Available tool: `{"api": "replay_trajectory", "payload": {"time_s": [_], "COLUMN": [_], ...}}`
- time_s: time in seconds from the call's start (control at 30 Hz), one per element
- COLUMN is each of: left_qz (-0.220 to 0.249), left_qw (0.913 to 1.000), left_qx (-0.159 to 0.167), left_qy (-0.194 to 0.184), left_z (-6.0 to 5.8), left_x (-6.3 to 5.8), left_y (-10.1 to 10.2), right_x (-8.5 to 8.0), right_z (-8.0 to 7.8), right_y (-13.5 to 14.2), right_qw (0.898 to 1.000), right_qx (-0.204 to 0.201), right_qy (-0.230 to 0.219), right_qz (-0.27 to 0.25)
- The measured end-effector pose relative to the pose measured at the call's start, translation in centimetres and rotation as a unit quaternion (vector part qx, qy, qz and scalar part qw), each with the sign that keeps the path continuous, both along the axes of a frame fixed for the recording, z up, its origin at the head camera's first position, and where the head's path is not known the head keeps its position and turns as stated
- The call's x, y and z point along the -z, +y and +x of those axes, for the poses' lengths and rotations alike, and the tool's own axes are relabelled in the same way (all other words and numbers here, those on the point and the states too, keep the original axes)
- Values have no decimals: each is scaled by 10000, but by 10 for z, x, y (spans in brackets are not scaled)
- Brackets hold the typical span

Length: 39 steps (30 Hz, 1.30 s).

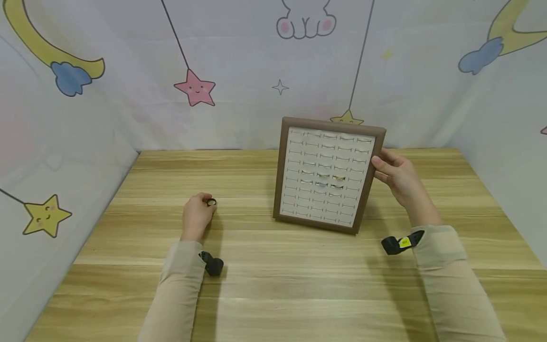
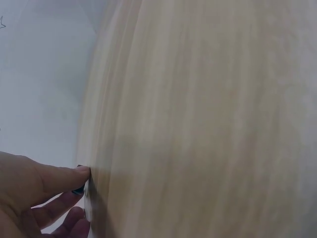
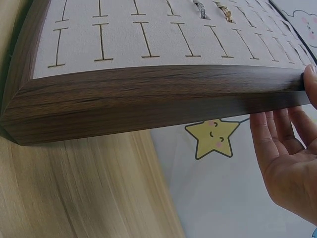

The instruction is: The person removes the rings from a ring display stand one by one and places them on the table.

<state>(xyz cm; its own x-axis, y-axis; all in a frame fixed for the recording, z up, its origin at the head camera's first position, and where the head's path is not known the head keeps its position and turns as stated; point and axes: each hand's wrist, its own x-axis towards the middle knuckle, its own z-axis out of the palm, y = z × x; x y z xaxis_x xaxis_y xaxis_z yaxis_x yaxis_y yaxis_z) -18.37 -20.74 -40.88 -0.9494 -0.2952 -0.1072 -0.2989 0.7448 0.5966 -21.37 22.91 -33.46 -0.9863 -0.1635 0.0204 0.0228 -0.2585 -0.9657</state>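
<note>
A small dark ring [image 1: 215,203] is pinched by my left hand [image 1: 196,216] close to the table, left of centre. In the left wrist view, that ring [image 2: 78,190] shows as a dark piece between the thumb and a finger of my left hand [image 2: 39,193]. My right hand [image 1: 401,178] grips the right edge of a brown-framed ring display board [image 1: 278,175], which stands tilted on the table. Several gold and silver rings [image 1: 339,178] sit in slots near its middle. In the right wrist view, the fingers of my right hand [image 3: 290,163] support the wooden frame [image 3: 148,89].
The wood-grain table [image 1: 256,285] is bounded by white cloth walls [image 1: 239,52] printed with stars and moons. A black wrist camera [image 1: 213,266] is strapped to the left sleeve, another wrist camera [image 1: 391,245] to the right.
</note>
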Motion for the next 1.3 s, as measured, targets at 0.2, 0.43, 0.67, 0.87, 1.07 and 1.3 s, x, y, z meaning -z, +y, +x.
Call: {"api": "replay_trajectory", "payload": {"time_s": [0.2, 0.43, 0.67, 0.87, 1.07, 1.3], "left_qz": [-18, 405, 1091, 1389, 1388, 1005], "left_qw": [10000, 9986, 9860, 9749, 9594, 9554], "left_qx": [-19, -196, -146, 112, 525, 1364], "left_qy": [-64, 269, 1249, 1738, 2398, 2418], "left_z": [0, -5, -14, -17, -16, -7], "left_x": [-3, -15, -35, -56, -71, -76], "left_y": [1, 13, 45, 81, 117, 155], "right_x": [0, 0, 0, -1, 0, 0], "right_z": [0, 0, 0, 1, 1, 0], "right_y": [-1, -1, -1, 0, 0, 0], "right_qw": [10000, 10000, 10000, 10000, 10000, 10000], "right_qx": [-1, 17, 16, 7, 23, 10], "right_qy": [35, 53, 30, 16, 6, 7], "right_qz": [13, -2, -48, -28, -57, -65]}}
